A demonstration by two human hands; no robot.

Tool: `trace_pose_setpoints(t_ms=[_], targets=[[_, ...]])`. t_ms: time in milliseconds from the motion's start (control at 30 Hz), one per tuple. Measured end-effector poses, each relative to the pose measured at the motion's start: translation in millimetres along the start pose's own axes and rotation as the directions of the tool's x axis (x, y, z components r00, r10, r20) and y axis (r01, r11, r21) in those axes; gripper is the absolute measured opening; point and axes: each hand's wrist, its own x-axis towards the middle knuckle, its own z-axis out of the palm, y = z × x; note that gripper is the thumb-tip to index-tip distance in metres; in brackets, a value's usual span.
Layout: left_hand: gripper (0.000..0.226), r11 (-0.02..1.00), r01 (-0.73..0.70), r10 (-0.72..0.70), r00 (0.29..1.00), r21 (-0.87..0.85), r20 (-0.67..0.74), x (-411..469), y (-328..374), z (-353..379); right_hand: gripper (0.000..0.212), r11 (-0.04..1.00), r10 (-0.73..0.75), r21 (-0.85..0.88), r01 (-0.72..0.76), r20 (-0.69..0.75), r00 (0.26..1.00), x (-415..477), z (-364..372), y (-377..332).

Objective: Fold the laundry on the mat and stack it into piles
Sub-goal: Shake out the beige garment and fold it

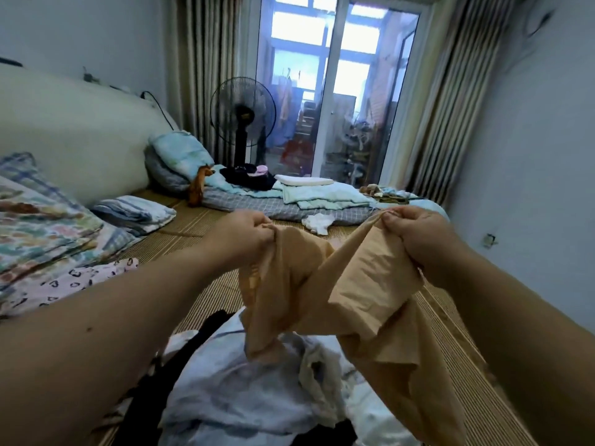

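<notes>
Now we hold the tan garment (325,294) up. Left hand (249,235) and right hand (418,235) each pinch an edge, above the laundry pile (244,391).

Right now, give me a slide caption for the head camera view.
Left hand and right hand hold up a tan garment above a laundry heap on the woven mat.
</notes>
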Motion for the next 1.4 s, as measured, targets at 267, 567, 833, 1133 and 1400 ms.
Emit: trace_pose_setpoints(t_ms=[267, 567, 833, 1133, 1400], targets=[[0.009, 0.983, -0.172, 0.171, 0.985, 0.064, 0.018, 20.8, 70.5, -1.3, 0.021, 0.978, 0.056, -0.208, -0.022, 0.162, 0.985, -19.3, -8.6, 19.7], [0.016, 0.957, -0.27, 0.259, 0.96, 0.109, 0.103, 12.4, 107.4, 34.7, 0.068, 0.997, 0.031, -0.081, -0.016, 0.18, 0.983, -45.4, 39.4, 1.7], [0.007, 0.929, -0.338, 0.309, 0.932, 0.149, 0.187, 6.3, 107.2, 45.2, 0.014, 0.951, 0.018, -0.306, 0.037, 0.176, 0.984, -47.0, 33.3, -9.1], [0.012, 0.965, -0.022, 0.048, 0.995, -0.262, 0.09, 13.3, 115.2, 33.3, 0.037, 0.805, -0.215, -0.574, 0.153, -0.042, 0.976, -51.2, 31.0, 10.8], [0.006, 0.802, 0.119, -0.201, 0.976, -0.586, -0.078, 28.6, 110.2, -8.0, 0.01, 0.68, 0.118, -0.73, -0.065, 0.021, 0.993, -34.8, 13.6, 55.4]])
